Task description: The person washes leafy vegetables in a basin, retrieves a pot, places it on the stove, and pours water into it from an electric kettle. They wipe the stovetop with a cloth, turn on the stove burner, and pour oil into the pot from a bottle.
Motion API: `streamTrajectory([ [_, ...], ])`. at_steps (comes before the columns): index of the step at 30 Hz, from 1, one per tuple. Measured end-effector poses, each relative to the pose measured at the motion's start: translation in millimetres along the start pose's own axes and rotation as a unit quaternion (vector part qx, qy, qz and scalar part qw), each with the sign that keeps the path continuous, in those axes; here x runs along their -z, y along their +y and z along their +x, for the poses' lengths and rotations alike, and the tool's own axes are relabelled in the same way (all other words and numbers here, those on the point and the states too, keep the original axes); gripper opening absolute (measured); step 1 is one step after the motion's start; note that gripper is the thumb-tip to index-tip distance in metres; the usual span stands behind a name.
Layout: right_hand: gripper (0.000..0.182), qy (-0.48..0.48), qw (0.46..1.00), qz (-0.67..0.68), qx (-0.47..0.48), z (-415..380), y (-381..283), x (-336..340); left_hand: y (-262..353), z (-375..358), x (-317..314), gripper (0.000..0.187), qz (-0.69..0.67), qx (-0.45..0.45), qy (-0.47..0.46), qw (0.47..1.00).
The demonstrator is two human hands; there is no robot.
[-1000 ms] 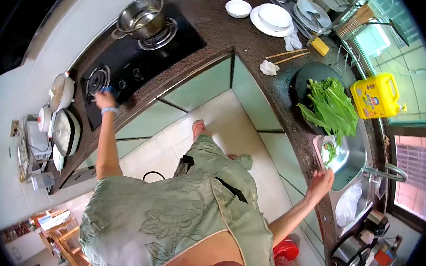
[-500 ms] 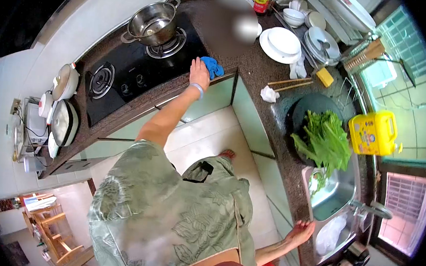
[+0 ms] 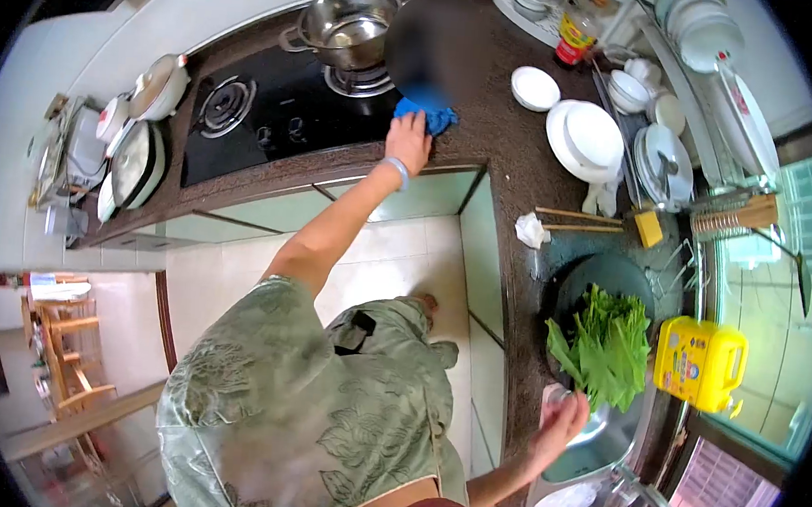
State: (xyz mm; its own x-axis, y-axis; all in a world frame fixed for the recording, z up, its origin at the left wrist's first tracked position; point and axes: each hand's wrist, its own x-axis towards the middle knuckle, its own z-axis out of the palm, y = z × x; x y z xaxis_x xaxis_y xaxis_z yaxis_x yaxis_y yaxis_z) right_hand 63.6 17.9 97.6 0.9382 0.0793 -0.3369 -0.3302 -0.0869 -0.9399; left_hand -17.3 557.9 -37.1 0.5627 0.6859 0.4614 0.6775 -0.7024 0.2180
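My left hand (image 3: 408, 142) presses its fingers on a blue cloth (image 3: 428, 114) at the front edge of the counter, beside the black gas stove (image 3: 279, 117). A steel pot (image 3: 348, 31) with two handles stands on the right burner. My right hand (image 3: 559, 424) is over the near edge of the steel sink (image 3: 590, 450), its fingers loosely stretched and nothing visible in them. Just beyond it, leafy greens (image 3: 604, 347) lie on a dark round board (image 3: 593, 276) and hang toward the sink.
Chopsticks (image 3: 578, 220), crumpled tissue (image 3: 531, 230) and a yellow sponge (image 3: 649, 229) lie behind the board. White plates (image 3: 583, 139) and a small bowl (image 3: 535, 89) stand near the corner. A yellow jug (image 3: 700, 364) is by the window. A blurred patch hides counter beside the pot.
The view has shifted and turned. My left hand remains at the blue cloth, which looks more spread. My right hand has left the counter edge and moved forward to the sink, near the greens.
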Motion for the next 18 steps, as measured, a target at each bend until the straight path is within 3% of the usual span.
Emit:
streamTrajectory([
  [4, 0.032, -0.307, 0.947, -0.080, 0.056, 39.0, -9.5, -151.4, 5.0, -16.4, 26.4, 0.053, 0.023, -0.015, -0.089, 0.996],
  [5, 0.034, -0.359, 0.929, -0.074, 0.052, 49.7, 1.6, -189.6, -15.6, -21.6, -1.2, 0.053, 0.018, -0.024, -0.102, 0.994],
  [10, 0.046, -0.529, 0.832, -0.152, 0.068, 52.6, 3.0, -363.1, -32.5, -25.1, 25.6, 0.051, -0.082, 0.012, -0.109, 0.991],
  [14, 0.055, -0.511, 0.829, -0.200, 0.107, 59.2, 35.3, -473.7, -49.0, -23.2, 48.6, 0.047, -0.155, -0.001, -0.126, 0.980],
  [16, 0.054, -0.397, 0.771, -0.332, 0.373, 70.4, 64.7, -518.7, -58.1, -23.6, 62.6, 0.042, -0.163, 0.025, -0.102, 0.981],
  [18, 0.050, -0.359, 0.768, -0.375, 0.374, 45.5, 60.9, -535.2, -74.3, -23.3, 76.2, 0.039, -0.149, 0.034, -0.057, 0.987],
])
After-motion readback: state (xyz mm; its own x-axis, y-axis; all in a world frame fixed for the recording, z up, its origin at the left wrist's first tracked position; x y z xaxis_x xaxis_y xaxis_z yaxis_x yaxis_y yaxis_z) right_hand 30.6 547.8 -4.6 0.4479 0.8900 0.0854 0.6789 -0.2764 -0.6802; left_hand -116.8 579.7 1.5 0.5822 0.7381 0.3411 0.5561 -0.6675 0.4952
